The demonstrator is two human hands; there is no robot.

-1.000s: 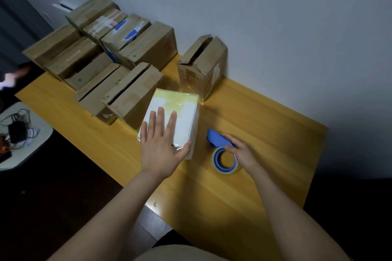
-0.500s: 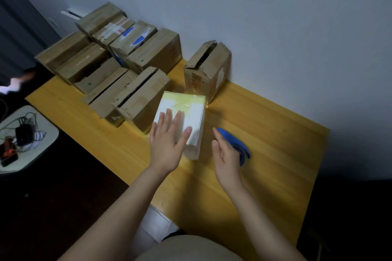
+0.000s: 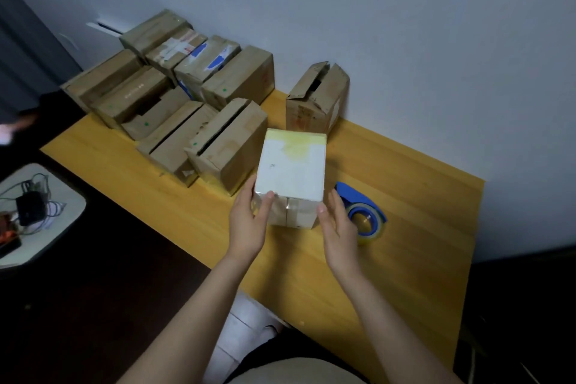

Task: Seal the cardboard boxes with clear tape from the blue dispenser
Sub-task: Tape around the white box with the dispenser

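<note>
A box with a white, yellow-stained top (image 3: pixel 293 165) stands on the wooden table (image 3: pixel 411 252), its taped brown front facing me. My left hand (image 3: pixel 246 227) grips its near left corner, thumb on the front face and fingers round the left side. My right hand (image 3: pixel 338 227) lies with straight fingers against the near right corner, thumb tip at the top edge. The blue tape dispenser (image 3: pixel 363 209) with its clear roll lies on the table just right of my right hand, untouched.
Several brown cardboard boxes (image 3: pixel 174 97) are packed together at the back left, some with slits in their tops. One box with open flaps (image 3: pixel 318 100) stands by the wall behind the white-topped one. A small white side table (image 3: pixel 37 212) with cables sits at the left.
My right hand has left the dispenser and come to the box's right corner. My left hand slid off the top down to the near left corner. The box has turned to square up with me.
</note>
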